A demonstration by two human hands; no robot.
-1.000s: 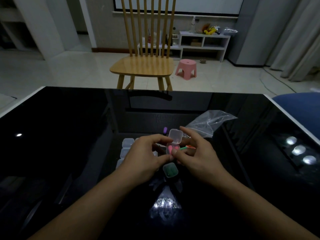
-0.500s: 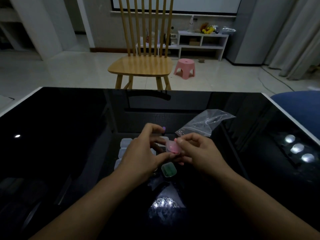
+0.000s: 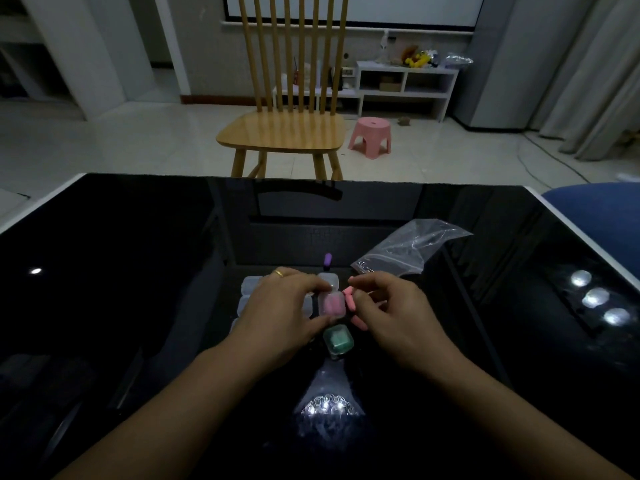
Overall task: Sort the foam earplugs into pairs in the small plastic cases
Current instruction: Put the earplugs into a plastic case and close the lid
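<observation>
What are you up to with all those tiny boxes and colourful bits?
A person is sorting foam earplugs into small clear cases on a glossy black table. The left hand holds a closed case with pink earplugs inside. The right hand is beside it, fingers curled near loose pink earplugs. A case with green earplugs lies nearer the person, and a purple earplug and a plastic bag lie farther back.

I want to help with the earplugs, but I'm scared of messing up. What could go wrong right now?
1. The left hand pinches the small case with pink earplugs by its edges; a loose grip could let it slip.
2. Loose pink earplugs lie right beside the right hand; a nudge could roll them across the glossy black table.
3. The purple earplug sits alone farther back and could be forgotten.
</observation>
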